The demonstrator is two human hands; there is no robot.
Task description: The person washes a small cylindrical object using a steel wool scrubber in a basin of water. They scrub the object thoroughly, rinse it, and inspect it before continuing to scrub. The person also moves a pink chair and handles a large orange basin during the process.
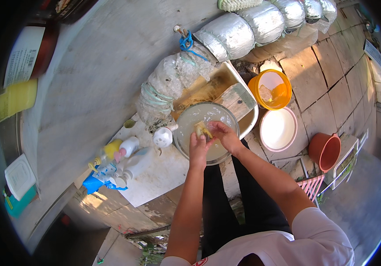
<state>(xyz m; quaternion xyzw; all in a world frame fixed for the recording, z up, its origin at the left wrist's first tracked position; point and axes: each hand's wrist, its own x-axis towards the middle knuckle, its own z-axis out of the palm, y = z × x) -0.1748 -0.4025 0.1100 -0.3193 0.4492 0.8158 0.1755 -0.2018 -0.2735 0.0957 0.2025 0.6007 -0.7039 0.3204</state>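
Note:
My left hand (198,149) holds a small pale item with yellow-green and dark parts (202,130); its kind cannot be told, perhaps a piece of food or a small container. My right hand (224,134) is close against its right side, fingers bent, fingertips near or on it. Both hands are over a round clear basin (181,151) of cloudy water. The basin rests partly over a rectangular sink (254,123), beside a weathered wooden board (238,99). A tap with a white round head (163,137) is at the basin's left rim.
Plastic-wrapped pipe (167,83) runs above the sink. Bottles (139,163) lie or stand on the white slab (164,179) at left. An orange-yellow bucket (288,89), a white basin with pink rim (278,129) and a red-brown bucket (325,153) stand on the tiled floor at right.

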